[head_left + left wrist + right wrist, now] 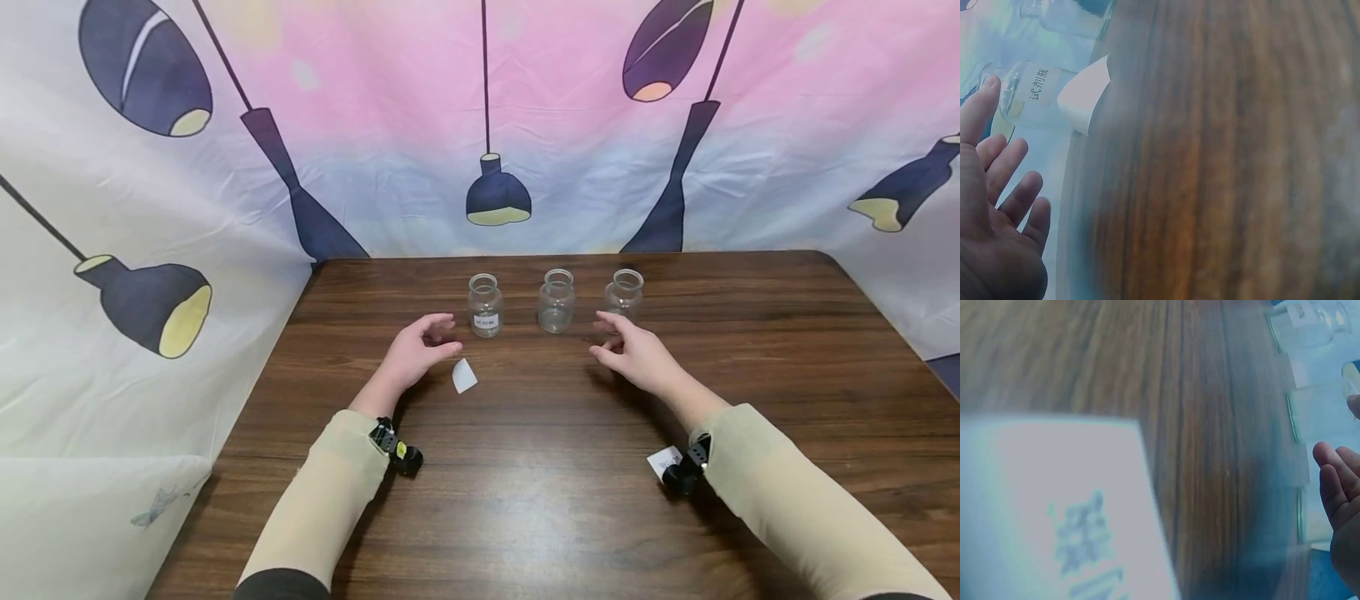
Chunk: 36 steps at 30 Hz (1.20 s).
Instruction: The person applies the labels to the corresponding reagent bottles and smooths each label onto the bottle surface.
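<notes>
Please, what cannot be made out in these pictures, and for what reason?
- Right jar: in the head view, the right hand hides part of its lower body.
- Printed paper: in the head view, the wrist camera covers part; in the right wrist view, its characters are blurred and the bottom edge cuts them.
- Middle jar: the left wrist view's top edge cuts it.
- Left jar label: lettering too small in the head view.

1. Left jar [484, 302]: clear glass, upright, open-mouthed, bearing a white printed label [486, 321], at frame centre.
2. Middle jar [556, 307]: clear glass, upright, open, right of centre.
3. Right jar [624, 293]: likewise, farther right, base hidden.
4. Paper slip [464, 377]: white, curved, below centre.
5. Printed slip [661, 461]: white, lower right, partly covered.
</notes>
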Each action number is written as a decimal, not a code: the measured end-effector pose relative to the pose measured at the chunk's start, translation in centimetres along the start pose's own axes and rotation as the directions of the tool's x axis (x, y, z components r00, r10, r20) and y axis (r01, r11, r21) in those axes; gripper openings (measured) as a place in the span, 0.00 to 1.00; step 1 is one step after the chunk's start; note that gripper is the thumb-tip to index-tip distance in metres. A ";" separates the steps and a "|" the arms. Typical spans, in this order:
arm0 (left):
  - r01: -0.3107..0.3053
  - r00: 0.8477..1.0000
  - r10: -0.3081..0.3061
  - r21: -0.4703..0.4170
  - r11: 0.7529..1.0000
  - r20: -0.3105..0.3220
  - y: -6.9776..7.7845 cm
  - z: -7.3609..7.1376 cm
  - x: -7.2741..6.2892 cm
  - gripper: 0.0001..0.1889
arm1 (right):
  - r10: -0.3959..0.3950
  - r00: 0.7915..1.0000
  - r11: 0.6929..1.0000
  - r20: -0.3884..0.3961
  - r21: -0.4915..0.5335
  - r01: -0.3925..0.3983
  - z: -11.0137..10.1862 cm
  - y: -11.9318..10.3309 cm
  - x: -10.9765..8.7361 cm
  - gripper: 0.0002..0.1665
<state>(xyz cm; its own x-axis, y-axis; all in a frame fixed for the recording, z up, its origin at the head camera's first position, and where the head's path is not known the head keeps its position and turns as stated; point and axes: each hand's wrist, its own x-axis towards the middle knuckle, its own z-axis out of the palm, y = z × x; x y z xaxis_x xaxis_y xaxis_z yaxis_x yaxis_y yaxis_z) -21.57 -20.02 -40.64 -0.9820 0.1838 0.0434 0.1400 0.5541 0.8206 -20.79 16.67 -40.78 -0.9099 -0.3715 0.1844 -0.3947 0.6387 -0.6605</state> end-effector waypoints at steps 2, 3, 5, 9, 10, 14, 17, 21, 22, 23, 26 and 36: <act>-0.006 1.000 0.006 0.002 1.000 0.001 0.0 0.0 0.0 0.29 | 0.015 1.000 1.000 -0.004 0.002 -0.015 -0.3 0.3 -0.3 0.37; -0.008 1.000 0.008 0.003 1.000 0.004 0.0 0.1 0.0 0.29 | 0.023 1.000 1.000 -0.007 0.003 -0.023 -0.5 0.4 -0.4 0.37; -0.013 1.000 0.013 0.002 1.000 0.013 0.1 0.1 0.0 0.28 | 0.037 0.999 0.999 -0.013 0.007 -0.037 -0.8 0.7 -0.8 0.37; -0.022 0.999 0.022 0.008 1.000 0.029 0.1 0.2 -0.1 0.28 | 0.055 0.998 0.998 -0.029 -0.002 -0.055 -1.3 1.1 -1.4 0.35; -0.024 0.999 0.024 0.011 1.000 0.035 0.1 0.1 -0.2 0.28 | 0.058 0.998 0.998 -0.031 -0.003 -0.058 -1.4 1.1 -1.6 0.35; -0.028 0.999 0.027 0.010 1.000 0.047 0.0 0.1 -0.3 0.29 | 0.083 0.996 0.996 -0.019 -0.013 -0.083 -1.9 1.6 -2.4 0.35; -0.039 0.998 0.038 0.004 0.999 0.055 0.0 0.1 -0.3 0.29 | 0.109 0.994 0.994 -0.005 -0.014 -0.109 -2.3 2.0 -3.0 0.35; -0.048 0.997 0.048 0.004 0.999 0.059 0.0 0.2 -0.2 0.28 | 0.133 0.991 0.991 0.005 -0.032 -0.132 -2.9 2.5 -3.6 0.35; -0.049 0.997 0.048 0.005 0.999 0.061 0.0 0.2 -0.2 0.27 | 0.134 0.991 0.990 0.007 -0.040 -0.134 -3.0 2.6 -3.8 0.35; -0.047 0.997 0.047 0.004 0.999 0.063 -0.1 0.2 -0.1 0.27 | 0.135 0.991 0.990 0.011 -0.048 -0.134 -3.1 2.6 -3.9 0.35; -0.036 0.997 0.035 0.007 0.999 0.068 -0.2 0.2 -0.2 0.25 | 0.119 0.992 0.991 0.037 -0.063 -0.116 -3.4 2.8 -4.2 0.33; -0.053 0.995 0.052 0.015 0.998 0.083 -0.2 0.3 -0.1 0.24 | 0.065 0.989 0.997 0.133 -0.041 -0.060 -3.9 3.5 -5.2 0.31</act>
<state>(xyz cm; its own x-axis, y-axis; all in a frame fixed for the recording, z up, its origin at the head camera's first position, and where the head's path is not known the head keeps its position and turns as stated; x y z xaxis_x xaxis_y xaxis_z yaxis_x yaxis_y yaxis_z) -21.41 -19.93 -40.96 -0.9596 0.2788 0.0382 0.1936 0.5557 0.8085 -17.96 23.44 -41.23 -0.9085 -0.4158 0.0427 -0.3445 0.6869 -0.6399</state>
